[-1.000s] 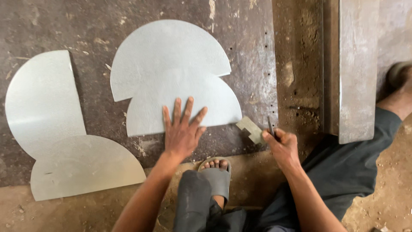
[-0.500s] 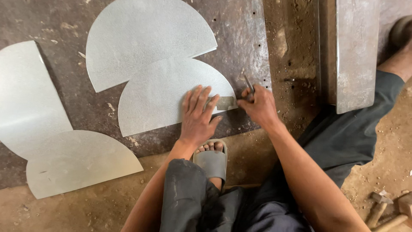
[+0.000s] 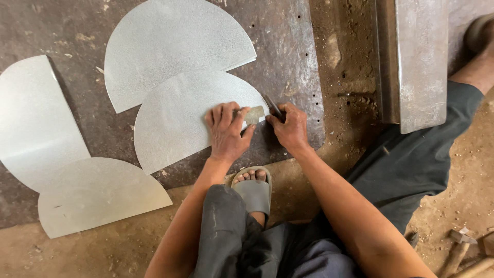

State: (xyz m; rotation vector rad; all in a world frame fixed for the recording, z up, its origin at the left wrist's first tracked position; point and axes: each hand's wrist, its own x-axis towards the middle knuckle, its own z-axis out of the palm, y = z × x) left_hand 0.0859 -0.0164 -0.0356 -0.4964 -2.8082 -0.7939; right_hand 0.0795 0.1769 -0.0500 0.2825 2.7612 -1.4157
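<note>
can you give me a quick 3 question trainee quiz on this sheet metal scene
1. Which hand holds the thin dark marking tool?
2. True or false: the left hand presses a small flat piece onto the half-round metal sheet.
3. How many half-round sheets lie on the dark floor plate: A two, B four, C six?

Key: 1. the right hand; 2. true; 3. B, counting the pair at the left.
</note>
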